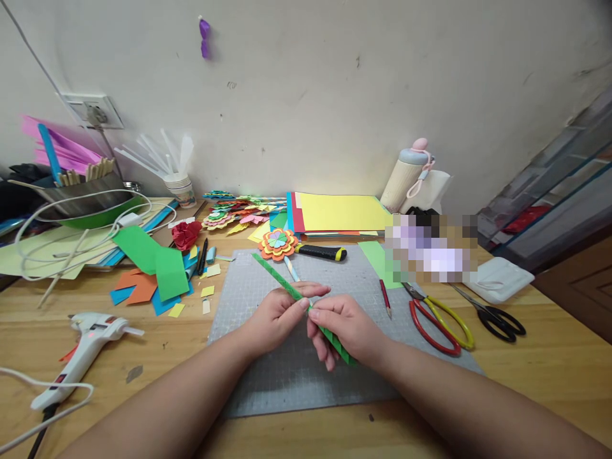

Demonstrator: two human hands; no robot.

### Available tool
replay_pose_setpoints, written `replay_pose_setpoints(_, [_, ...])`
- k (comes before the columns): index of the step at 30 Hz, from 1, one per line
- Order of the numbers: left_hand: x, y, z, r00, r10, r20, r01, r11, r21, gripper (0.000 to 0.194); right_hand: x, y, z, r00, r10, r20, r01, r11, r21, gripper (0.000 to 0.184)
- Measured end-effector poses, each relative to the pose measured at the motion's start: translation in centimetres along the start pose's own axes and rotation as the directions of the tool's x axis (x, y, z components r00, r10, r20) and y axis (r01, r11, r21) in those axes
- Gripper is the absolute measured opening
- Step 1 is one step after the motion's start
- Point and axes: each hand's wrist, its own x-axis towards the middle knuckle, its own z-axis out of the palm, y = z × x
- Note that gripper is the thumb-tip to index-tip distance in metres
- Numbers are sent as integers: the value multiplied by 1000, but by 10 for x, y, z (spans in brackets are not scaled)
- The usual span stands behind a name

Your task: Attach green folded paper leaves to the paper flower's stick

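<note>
A long, narrow strip of folded green paper (273, 273) slants between my hands above the grey cutting mat (268, 382). Pinched between thumb and fingers, its middle is in my left hand (282, 312). My right hand (342, 325) grips the strip just below, thumb on top and fingers curled underneath. The lower end of the paper comes out beneath my right palm. Just beyond my hands lies a layered paper flower (278, 244) in orange, yellow and green on a striped stick (291, 269).
A glue gun (83, 357) lies at the left, near green paper pieces (153, 258). Behind the mat are a utility knife (320, 252) and stacked coloured paper (344, 212). Red-and-yellow scissors (437, 322), black scissors (500, 319) and a pencil (385, 298) lie at the right.
</note>
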Motion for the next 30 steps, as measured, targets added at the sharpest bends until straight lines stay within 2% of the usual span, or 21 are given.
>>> replay_pose_setpoints(8, [0,0,1,999,38,2,-38,999,37,33,-1,2,2,1000,-5,-17,4,999,-38,30])
replay_pose_setpoints(10, [-1,-2,2,999,55,-4,-54,998,42,33,-1,2,1,1000,-24,-1,24,995,-92,30])
replay_pose_setpoints(12, [-3,-3,1,996,88,-11,-87,995,51,33,-1,2,-1,995,-96,15,97,968,-232,30])
replay_pose_setpoints(14, [-5,-4,-1,994,112,-17,-111,993,48,34,-1,1,-4,972,-233,27,220,869,-442,32])
replay_pose_setpoints(17, [-6,-6,-4,994,92,-55,-91,995,31,42,-2,1,-8,897,-438,62,354,629,-692,34])
replay_pose_setpoints(18, [-6,-7,-5,994,66,-87,-65,998,16,41,-2,1,-10,878,-474,67,367,576,-731,33])
replay_pose_setpoints(20, [-4,-9,-5,986,-12,-169,2,998,-62,30,-1,2,-12,870,-490,57,355,543,-761,33])
replay_pose_setpoints(22, [-1,-12,-4,971,-120,-205,75,974,-212,19,0,4,-13,892,-451,23,317,589,-744,33])
replay_pose_setpoints(25, [4,-15,-2,966,-218,-139,149,908,-392,18,2,6,-13,928,-372,-14,269,698,-663,29])
replay_pose_setpoints(27, [5,-14,-2,971,-215,-101,152,891,-429,19,3,8,-12,948,-318,-26,244,776,-581,27])
replay_pose_setpoints(30, [4,-13,-2,977,-185,-102,129,903,-409,19,4,10,-9,977,-211,-12,192,910,-368,27])
